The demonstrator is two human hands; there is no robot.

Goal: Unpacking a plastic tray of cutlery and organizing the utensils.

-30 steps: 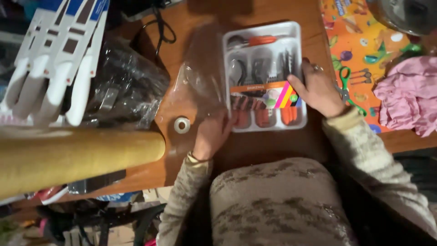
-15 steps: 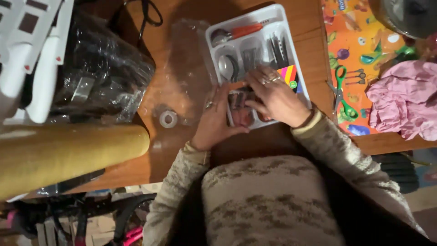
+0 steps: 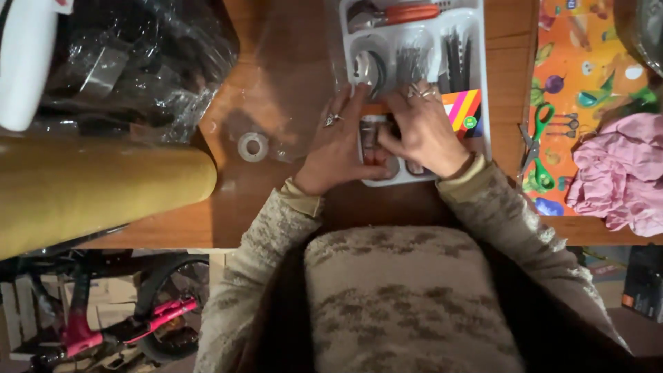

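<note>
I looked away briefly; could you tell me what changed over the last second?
The right hand left the cutlery tray's side and joined the left hand over its near end, fingers at the paper band. The tape roll and scissors stayed put.

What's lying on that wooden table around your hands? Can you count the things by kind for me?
White cutlery tray: 1
Tape roll: 1
Green-handled scissors: 1
Big cardboard tube: 1
Pink cloth: 1
Clear plastic heap: 1
Total: 6
Left hand and right hand both rest on the tray.
</note>
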